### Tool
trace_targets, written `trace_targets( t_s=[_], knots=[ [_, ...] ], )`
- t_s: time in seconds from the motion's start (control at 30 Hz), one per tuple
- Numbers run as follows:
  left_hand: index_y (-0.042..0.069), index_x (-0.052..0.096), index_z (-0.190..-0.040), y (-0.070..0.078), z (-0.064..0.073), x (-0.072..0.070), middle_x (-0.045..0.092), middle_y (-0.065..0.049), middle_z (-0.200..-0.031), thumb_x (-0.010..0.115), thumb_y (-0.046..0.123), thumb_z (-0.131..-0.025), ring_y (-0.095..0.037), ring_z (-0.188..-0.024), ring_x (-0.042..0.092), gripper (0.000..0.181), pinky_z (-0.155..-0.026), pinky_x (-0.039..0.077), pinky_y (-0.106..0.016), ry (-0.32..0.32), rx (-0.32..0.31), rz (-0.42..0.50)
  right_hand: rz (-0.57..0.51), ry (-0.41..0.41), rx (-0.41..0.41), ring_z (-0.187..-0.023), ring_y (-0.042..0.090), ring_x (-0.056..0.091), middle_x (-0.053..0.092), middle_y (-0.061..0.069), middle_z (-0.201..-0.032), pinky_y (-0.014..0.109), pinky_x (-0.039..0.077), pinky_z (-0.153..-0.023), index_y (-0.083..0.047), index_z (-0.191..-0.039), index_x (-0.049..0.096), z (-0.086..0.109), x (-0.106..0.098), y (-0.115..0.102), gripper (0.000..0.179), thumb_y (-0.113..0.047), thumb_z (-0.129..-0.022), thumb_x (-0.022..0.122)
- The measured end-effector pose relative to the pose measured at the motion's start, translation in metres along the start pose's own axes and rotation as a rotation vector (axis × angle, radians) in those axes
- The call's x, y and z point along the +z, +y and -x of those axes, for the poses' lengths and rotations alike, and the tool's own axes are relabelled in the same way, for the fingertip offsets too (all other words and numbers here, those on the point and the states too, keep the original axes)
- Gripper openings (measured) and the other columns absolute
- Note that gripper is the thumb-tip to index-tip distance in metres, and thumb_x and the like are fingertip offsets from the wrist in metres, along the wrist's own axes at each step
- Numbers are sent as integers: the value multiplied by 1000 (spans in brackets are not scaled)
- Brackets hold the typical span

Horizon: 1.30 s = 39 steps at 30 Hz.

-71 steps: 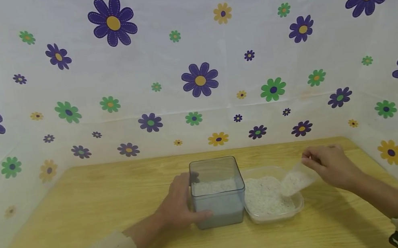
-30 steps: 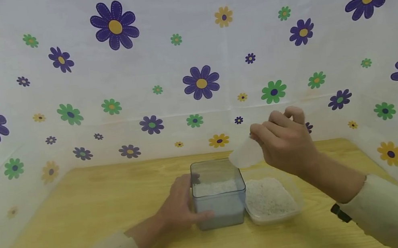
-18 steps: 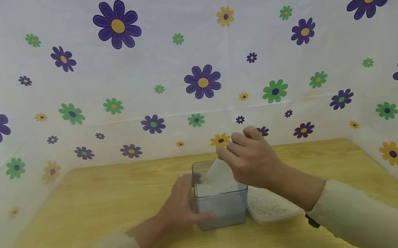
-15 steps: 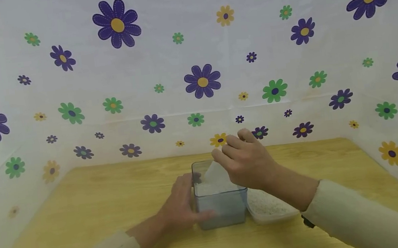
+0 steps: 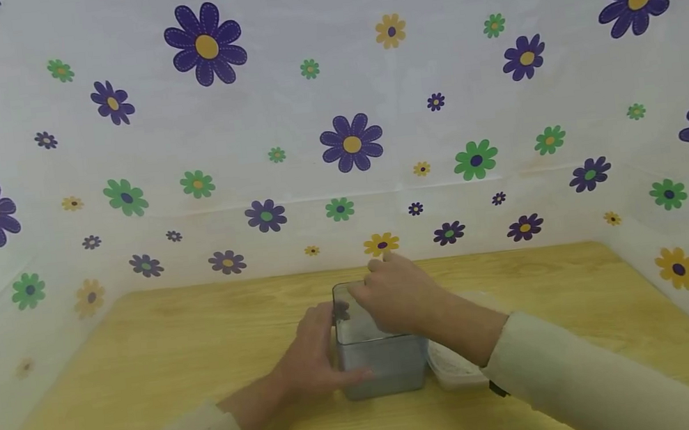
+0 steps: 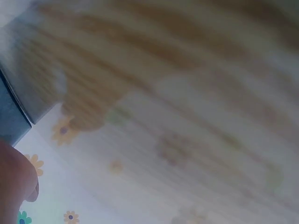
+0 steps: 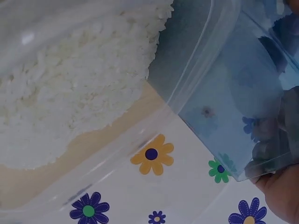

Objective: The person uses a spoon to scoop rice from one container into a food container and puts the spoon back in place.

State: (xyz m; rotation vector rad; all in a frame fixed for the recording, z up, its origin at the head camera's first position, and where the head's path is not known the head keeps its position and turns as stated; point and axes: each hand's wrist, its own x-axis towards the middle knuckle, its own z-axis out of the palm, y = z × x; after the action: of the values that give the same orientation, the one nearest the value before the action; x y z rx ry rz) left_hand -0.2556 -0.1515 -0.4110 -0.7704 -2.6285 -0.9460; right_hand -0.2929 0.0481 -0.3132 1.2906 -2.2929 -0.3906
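A square, see-through blue-grey container (image 5: 382, 371) stands upright on the table. My left hand (image 5: 311, 360) holds it at its left side, thumb across the front and fingers towards the back. My right hand (image 5: 399, 297) is over its opening, fingers curled and pointing down; the pale scoop it grips is mostly hidden by the hand and wall. Against the container's right side sits a clear shallow tub (image 5: 452, 372), partly covered by my right forearm. White rice-like grains (image 7: 79, 88) lie in the tub in the right wrist view, beside the blue container wall (image 7: 219, 112).
The wood-grain table (image 5: 205, 328) carries both vessels near its middle. A white flowered sheet (image 5: 283, 109) hangs behind the table and along both sides. The left wrist view is mostly blurred, with a container corner (image 6: 14, 116) at its left edge.
My right hand has carried the scoop from the tub, up and left, over the container, then lowered it inside with the hand tilting down. My left hand has kept its hold on the container.
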Motion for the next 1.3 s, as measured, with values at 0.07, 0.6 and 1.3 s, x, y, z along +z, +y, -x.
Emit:
trace_targets(
  t_s=[0.07,0.6,1.3],
  knots=[
    [12,38,-143,2,-1,0,51,-2,-129,82,56,-73,-17,-116,43,95,-98,39,-46,-13,-15,6,-87,-114,54,-66,13,47,60,-5,-71,27,43,-63,-18,-96,69,-1,2,-1,6,-17,-91,67],
    [15,41,-136,0,-1,2,52,0,-123,82,53,-72,-17,-111,44,85,-93,37,-43,13,21,5,-422,-133,92,-70,9,48,60,-9,-80,22,41,-61,-22,-93,68,-2,7,1,2,-21,-93,69],
    [15,41,-137,0,-2,4,53,1,-124,84,52,-70,-15,-111,44,89,-93,40,-41,24,26,3,-537,-139,209,-75,10,50,58,-8,-83,25,43,-67,-21,-100,69,1,6,4,6,-25,-97,65]
  ],
)
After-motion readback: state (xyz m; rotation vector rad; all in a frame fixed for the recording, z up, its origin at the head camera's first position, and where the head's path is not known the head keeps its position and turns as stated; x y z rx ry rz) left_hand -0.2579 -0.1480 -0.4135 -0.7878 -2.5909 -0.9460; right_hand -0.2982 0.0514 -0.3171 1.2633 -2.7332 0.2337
